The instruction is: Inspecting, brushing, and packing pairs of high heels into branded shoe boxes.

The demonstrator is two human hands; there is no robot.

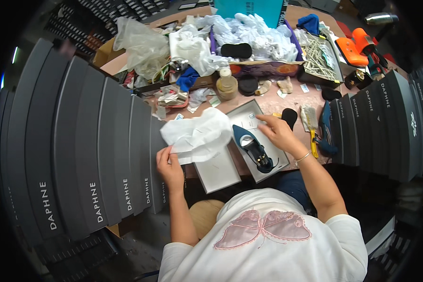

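My left hand (pixel 169 165) pinches the near edge of a crumpled sheet of white tissue paper (pixel 197 134), lifted over part of a shallow white-lined box lid (pixel 217 176). To its right stands a grey shoe box (pixel 283 162) with a white inside. A dark teal pointed-toe shoe (pixel 242 134) lies in it, its toe away from me and its black insole facing up. Over the box's right side hovers my right hand (pixel 281 134), fingers apart and holding nothing visible. A small printed slip (pixel 252 116) lies at the box's far end near my fingertips.
Tall stacks of dark grey shoe boxes (pixel 84 141) rise at left and right. Behind stand a bottle (pixel 227 84), a purple-rimmed bin of plastic bags (pixel 268 68) and a tray of white sticks (pixel 318 58). A yellow-handled brush (pixel 310 123) and orange tool (pixel 352 50) are at right.
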